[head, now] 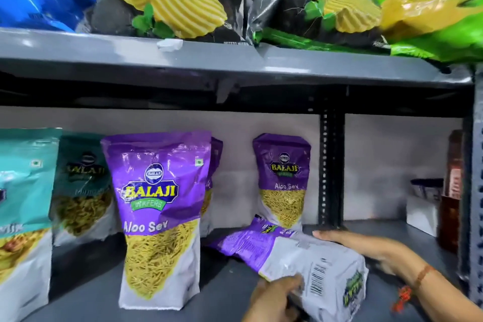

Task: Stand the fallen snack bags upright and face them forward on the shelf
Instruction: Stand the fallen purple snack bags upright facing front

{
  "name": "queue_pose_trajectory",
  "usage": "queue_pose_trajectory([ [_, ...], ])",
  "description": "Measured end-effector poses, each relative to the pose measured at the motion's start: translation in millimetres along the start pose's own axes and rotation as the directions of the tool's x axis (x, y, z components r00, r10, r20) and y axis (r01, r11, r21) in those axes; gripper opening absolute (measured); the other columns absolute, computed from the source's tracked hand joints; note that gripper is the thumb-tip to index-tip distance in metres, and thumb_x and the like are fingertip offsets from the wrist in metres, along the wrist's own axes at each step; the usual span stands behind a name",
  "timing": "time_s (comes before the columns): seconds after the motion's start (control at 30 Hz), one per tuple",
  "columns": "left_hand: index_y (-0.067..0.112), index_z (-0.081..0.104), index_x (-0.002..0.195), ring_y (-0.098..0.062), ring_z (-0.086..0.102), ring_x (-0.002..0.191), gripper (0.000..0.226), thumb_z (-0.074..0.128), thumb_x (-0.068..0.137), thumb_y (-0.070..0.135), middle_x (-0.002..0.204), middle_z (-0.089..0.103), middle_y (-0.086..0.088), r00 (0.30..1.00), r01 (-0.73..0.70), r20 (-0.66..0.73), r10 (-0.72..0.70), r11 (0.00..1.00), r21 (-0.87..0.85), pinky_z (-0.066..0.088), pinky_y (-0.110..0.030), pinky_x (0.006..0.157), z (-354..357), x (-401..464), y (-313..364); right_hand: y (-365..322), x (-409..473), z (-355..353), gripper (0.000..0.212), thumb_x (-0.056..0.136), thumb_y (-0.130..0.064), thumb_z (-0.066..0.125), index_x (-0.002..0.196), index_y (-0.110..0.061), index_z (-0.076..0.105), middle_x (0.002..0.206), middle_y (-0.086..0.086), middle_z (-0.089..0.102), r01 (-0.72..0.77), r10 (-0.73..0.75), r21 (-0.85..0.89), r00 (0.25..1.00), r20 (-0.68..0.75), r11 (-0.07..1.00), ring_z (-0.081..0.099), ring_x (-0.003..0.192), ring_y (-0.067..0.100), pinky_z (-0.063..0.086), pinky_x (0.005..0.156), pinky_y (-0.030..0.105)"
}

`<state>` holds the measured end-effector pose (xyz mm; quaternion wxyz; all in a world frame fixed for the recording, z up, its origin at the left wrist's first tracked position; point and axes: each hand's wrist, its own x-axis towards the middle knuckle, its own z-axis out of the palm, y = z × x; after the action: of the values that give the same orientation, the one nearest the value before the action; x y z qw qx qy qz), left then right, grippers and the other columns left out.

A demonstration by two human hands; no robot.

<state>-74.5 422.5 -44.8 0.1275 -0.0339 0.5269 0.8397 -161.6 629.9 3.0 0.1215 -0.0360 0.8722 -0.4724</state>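
A purple and white Aloo Sev bag [295, 261] lies fallen on the grey shelf [227, 293], back side up with its barcode showing. My left hand [274, 300] grips its near bottom edge. My right hand [371, 248] rests flat along its far right side. Two purple Aloo Sev bags stand upright and face forward: a large one [159, 217] at the front centre and a smaller one [283, 183] against the back wall. Another purple bag [213, 172] is mostly hidden behind the large one.
Teal snack bags [23, 212] stand at the left. A dark perforated upright [330, 165] divides the back. White and brown boxes [431, 206] sit at the right by the frame post. The upper shelf [235, 60] carries chip bags overhead.
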Motion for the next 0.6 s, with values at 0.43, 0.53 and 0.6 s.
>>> queue_pose_trajectory([
  [0.43,0.021,0.068,0.105,-0.027,0.076,0.089,0.053,0.039,0.083,-0.018,0.099,0.08,-0.007,0.903,-0.421,-0.074,0.424,0.905,0.055,0.059,-0.034,0.068,22.8,21.0,21.3,-0.5,-19.9,0.7,0.027,0.086,-0.028,0.067,0.11,-0.017,0.07,0.106,0.002,0.079,0.534,-0.493,0.236,0.844,-0.212,0.812,0.075,0.093,0.015,0.059,0.069,0.018],
  [0.53,0.018,0.069,0.104,-0.018,0.076,0.075,0.061,0.031,0.08,-0.023,0.092,0.081,-0.006,0.844,-0.526,-0.033,0.535,0.839,0.142,0.056,-0.025,0.055,20.7,41.9,34.5,1.0,-13.2,8.3,0.026,0.089,-0.016,0.067,0.113,-0.024,0.063,0.11,-0.005,0.077,0.644,-0.55,0.167,0.739,-0.388,0.747,0.074,0.101,0.016,0.061,0.077,0.025],
  [0.6,0.018,0.07,0.102,-0.014,0.074,0.068,0.055,0.035,0.086,-0.021,0.084,0.08,-0.004,0.818,-0.563,-0.004,0.575,0.803,0.198,0.056,-0.025,0.051,13.1,56.0,34.7,11.3,-6.3,16.2,0.027,0.087,-0.022,0.07,0.111,-0.03,0.061,0.109,-0.008,0.077,0.648,-0.565,0.056,0.7,-0.436,0.76,0.073,0.102,0.015,0.06,0.088,0.038],
])
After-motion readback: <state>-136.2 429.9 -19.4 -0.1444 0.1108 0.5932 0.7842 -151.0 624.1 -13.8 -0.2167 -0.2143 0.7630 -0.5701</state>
